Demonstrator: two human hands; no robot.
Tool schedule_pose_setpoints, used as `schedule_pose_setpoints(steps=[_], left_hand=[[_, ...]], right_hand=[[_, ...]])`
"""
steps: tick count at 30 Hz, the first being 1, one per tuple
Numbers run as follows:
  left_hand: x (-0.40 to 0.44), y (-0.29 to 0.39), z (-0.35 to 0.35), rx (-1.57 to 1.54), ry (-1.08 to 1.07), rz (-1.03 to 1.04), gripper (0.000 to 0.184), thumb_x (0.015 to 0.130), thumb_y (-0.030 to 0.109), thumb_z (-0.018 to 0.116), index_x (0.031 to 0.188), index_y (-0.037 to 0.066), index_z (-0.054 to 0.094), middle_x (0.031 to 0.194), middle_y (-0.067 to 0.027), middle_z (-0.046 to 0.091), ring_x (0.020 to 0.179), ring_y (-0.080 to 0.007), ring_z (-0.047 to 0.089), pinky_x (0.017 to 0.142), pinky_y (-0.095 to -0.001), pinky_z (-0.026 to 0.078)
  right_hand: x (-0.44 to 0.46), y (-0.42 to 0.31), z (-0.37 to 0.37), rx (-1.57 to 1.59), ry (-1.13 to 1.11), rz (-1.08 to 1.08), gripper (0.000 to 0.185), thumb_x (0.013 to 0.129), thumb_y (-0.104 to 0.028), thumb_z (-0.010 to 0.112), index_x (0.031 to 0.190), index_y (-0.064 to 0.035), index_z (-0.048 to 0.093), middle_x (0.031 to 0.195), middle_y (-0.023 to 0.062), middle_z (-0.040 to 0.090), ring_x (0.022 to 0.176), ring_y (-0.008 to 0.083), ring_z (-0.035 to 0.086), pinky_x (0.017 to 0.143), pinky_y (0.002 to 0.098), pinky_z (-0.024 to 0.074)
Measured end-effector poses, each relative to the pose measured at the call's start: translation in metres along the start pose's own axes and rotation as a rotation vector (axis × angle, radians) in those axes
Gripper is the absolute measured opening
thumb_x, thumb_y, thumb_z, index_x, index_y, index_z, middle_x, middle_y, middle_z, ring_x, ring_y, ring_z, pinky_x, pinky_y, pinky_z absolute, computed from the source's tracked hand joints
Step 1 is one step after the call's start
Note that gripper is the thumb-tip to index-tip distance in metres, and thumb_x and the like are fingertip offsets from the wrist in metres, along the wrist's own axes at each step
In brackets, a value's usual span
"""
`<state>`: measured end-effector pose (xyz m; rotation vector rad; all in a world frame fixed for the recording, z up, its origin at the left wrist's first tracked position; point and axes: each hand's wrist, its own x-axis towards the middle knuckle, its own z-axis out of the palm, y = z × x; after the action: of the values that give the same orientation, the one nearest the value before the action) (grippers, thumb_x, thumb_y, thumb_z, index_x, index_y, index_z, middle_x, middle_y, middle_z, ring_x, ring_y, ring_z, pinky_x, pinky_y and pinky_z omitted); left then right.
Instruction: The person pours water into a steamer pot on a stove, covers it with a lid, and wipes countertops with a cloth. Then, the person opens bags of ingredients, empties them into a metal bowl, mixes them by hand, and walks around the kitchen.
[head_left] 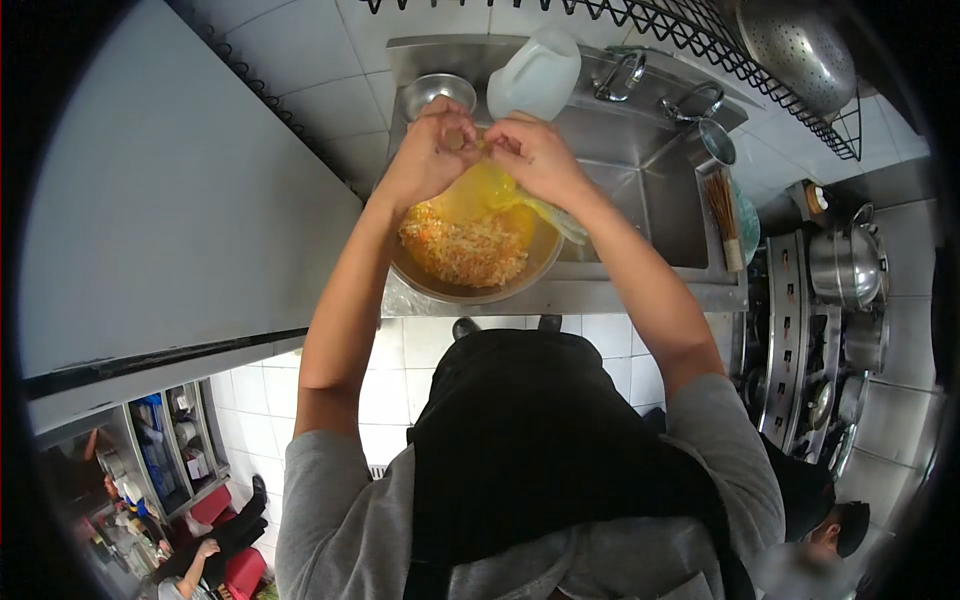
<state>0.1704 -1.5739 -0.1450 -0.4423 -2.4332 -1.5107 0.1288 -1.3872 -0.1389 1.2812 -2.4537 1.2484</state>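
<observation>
A large metal bowl (pixel 545 265) stands at the sink's left end, filled with a shredded orange and pale mixture (pixel 465 250). Above it hangs a clear plastic bag (pixel 490 188) with something yellow in it; its loose end trails to the right over the rim. My left hand (pixel 432 155) is closed at the bag's top, fingers curled in. Close beside it, my right hand (pixel 535 158) pinches the bag's top too. The fingertips of both hands nearly meet, and exactly what lies between them is partly hidden.
Behind my hands are a small metal bowl (pixel 440 92) and a whitish plastic jug (pixel 540 75). To the right lie the sink basin (pixel 625 200), two faucets (pixel 622 78) and a bundle of sticks (pixel 722 210). A stove with pots (pixel 845 265) stands further right. Other people are behind me.
</observation>
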Motion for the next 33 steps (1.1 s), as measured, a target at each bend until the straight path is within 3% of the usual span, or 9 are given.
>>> schedule_pose_setpoints(steps=[5,7,8,10,16,19,23,27,33], left_hand=[[-0.023,-0.025,-0.017,-0.238,0.085,-0.156,0.022,0.068,0.008,0.065,0.09,0.003,0.062,0.108,-0.0131,0.053,0.1,-0.0291,0.053,0.076,-0.0336,0.046],[-0.042,-0.059,-0.014,0.248,-0.008,-0.062,0.03,0.069,0.01,0.066,0.099,0.004,0.062,0.111,-0.0146,0.053,0.101,-0.0323,0.052,0.085,-0.0396,0.042],[-0.047,-0.063,-0.01,0.247,-0.001,-0.065,0.03,0.069,0.01,0.066,0.099,0.004,0.062,0.111,-0.0146,0.053,0.101,-0.0323,0.052,0.085,-0.0396,0.042],[-0.059,-0.069,0.004,0.523,0.065,-0.005,0.028,0.069,0.012,0.066,0.096,0.004,0.062,0.109,-0.0155,0.055,0.099,-0.0337,0.051,0.088,-0.0453,0.038],[-0.055,-0.09,0.039,0.655,0.022,-0.098,0.012,0.07,0.014,0.063,0.079,0.007,0.064,0.09,-0.0119,0.062,0.092,-0.0305,0.053,0.081,-0.0452,0.037],[-0.05,-0.094,0.024,0.447,0.09,-0.142,0.01,0.071,0.014,0.062,0.074,0.005,0.062,0.08,-0.0119,0.063,0.084,-0.0332,0.056,0.08,-0.0454,0.038],[-0.04,-0.041,-0.016,0.209,0.266,-0.18,0.018,0.07,0.014,0.061,0.079,-0.001,0.061,0.063,-0.0127,0.058,0.065,-0.0245,0.058,0.065,-0.0342,0.044],[-0.023,-0.008,-0.041,0.224,0.129,-0.195,0.019,0.07,0.014,0.06,0.08,-0.003,0.061,0.062,-0.0121,0.056,0.06,-0.0177,0.054,0.06,-0.0299,0.043],[-0.034,-0.015,-0.05,0.354,-0.043,-0.318,0.018,0.073,0.014,0.061,0.079,-0.003,0.06,0.061,-0.0078,0.055,0.059,-0.0119,0.052,0.057,-0.0288,0.042]], right_hand=[[0.009,-0.005,-0.003,0.124,0.134,0.109,0.008,0.077,-0.008,0.063,0.082,-0.0014,0.063,0.076,0.0081,0.057,0.064,0.017,0.056,0.059,0.0277,0.0452],[0.008,-0.008,-0.012,0.096,0.143,0.126,0.008,0.077,-0.008,0.063,0.082,-0.001,0.063,0.076,0.0073,0.058,0.064,0.0156,0.056,0.059,0.0268,0.045],[0.007,-0.007,-0.017,0.067,0.156,0.142,0.008,0.078,-0.008,0.063,0.082,-0.0005,0.063,0.076,0.0065,0.059,0.065,0.0141,0.056,0.059,0.0258,0.0448],[0.005,0.005,-0.025,0.117,0.213,0.135,0.008,0.078,-0.008,0.063,0.082,-0.0005,0.063,0.076,0.0057,0.059,0.065,0.0126,0.056,0.059,0.025,0.0447],[-0.001,0.021,-0.047,0.183,0.286,0.211,0.008,0.079,-0.008,0.063,0.084,-0.0017,0.064,0.076,0.0035,0.059,0.065,0.0094,0.055,0.059,0.0231,0.0437],[-0.006,0.022,-0.057,0.024,0.312,0.195,0.008,0.079,-0.009,0.062,0.084,-0.0019,0.064,0.076,0.0033,0.059,0.065,0.0097,0.055,0.059,0.0238,0.0436],[-0.01,0.009,-0.072,0.075,0.395,0.231,0.01,0.079,-0.011,0.061,0.083,-0.0021,0.063,0.076,0.0044,0.058,0.065,0.0126,0.056,0.06,0.0248,0.0436],[-0.014,0.016,-0.053,-0.055,0.223,0.106,0.008,0.078,-0.011,0.062,0.081,-0.0036,0.063,0.077,0.0064,0.057,0.066,0.0173,0.058,0.06,0.0277,0.0448],[0.0,0.0,-0.038,0.003,0.221,0.038,0.009,0.079,-0.013,0.06,0.081,-0.0052,0.063,0.077,0.0077,0.058,0.069,0.0203,0.058,0.062,0.0319,0.0458]])
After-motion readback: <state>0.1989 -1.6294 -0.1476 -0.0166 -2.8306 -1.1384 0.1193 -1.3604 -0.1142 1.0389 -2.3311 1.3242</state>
